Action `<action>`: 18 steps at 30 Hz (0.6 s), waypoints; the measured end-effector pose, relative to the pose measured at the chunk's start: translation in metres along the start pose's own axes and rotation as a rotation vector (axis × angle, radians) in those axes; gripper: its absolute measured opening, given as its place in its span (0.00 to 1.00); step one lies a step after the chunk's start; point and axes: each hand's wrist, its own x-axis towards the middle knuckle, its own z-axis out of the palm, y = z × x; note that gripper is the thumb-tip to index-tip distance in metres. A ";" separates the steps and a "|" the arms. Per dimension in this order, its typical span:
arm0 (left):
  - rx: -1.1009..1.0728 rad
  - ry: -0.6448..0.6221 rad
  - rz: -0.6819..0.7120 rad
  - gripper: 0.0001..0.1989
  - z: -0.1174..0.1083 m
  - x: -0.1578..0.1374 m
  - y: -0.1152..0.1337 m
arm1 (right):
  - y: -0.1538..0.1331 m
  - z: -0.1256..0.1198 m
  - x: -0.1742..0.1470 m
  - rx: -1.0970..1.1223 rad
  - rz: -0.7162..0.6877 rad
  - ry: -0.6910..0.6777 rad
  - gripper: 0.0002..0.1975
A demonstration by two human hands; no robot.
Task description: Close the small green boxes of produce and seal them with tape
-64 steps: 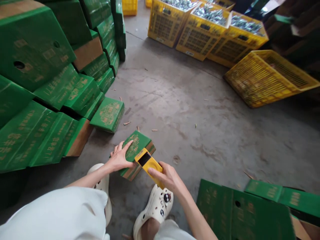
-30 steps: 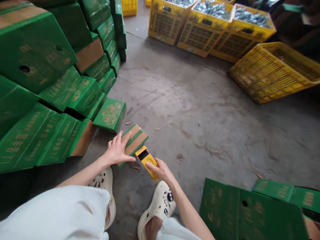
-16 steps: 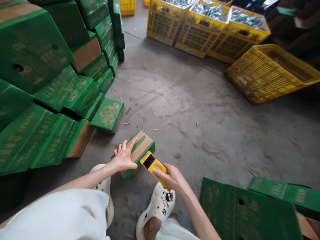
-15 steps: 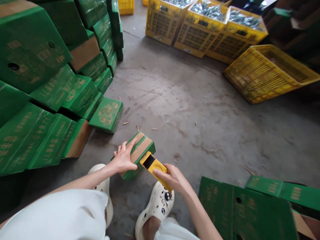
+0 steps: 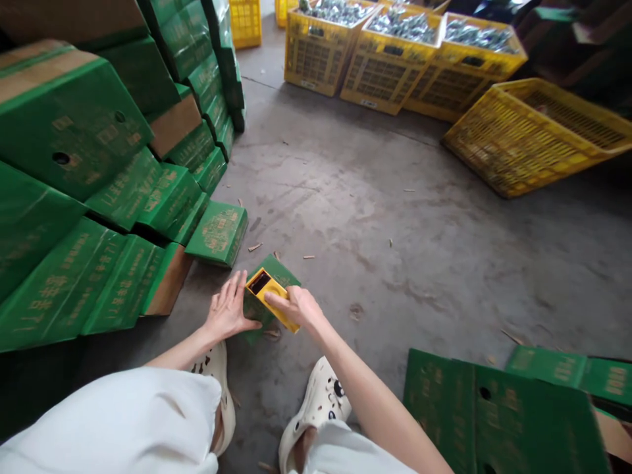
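A small green carton (image 5: 279, 268) with faint gold print is on the floor in front of my feet, a green face upward. Against its left side rests my left hand (image 5: 230, 309), fingers stretched out and thumb apart at the near edge. My right hand (image 5: 296, 304) is closed around a yellow handheld device (image 5: 277, 297) with a dark window at its far end. The device lies over the carton's top face and hides part of it. Whether it touches the carton, I cannot tell.
Stacked green cartons (image 5: 106, 276) rise on the left, with a single flat carton (image 5: 217, 230) beside them. Yellow crates (image 5: 368, 85) of silvery packets stand at the back. A tilted yellow basket (image 5: 523, 145) is at right. More green cartons (image 5: 523, 408) lie at lower right.
The carton has turned: its brown-striped side no longer faces up, and a green face does. My right hand brought the device left onto it. My left hand moved from its top to its left side.
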 end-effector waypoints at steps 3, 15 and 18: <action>-0.017 -0.081 -0.019 0.70 -0.003 0.007 0.008 | 0.030 0.005 -0.019 0.092 0.001 0.020 0.30; -0.033 -0.178 0.080 0.53 -0.013 0.012 0.029 | 0.080 0.036 -0.074 0.266 0.028 0.076 0.29; -0.037 -0.168 0.085 0.50 -0.015 0.014 0.029 | 0.085 0.039 -0.079 0.277 0.027 0.083 0.29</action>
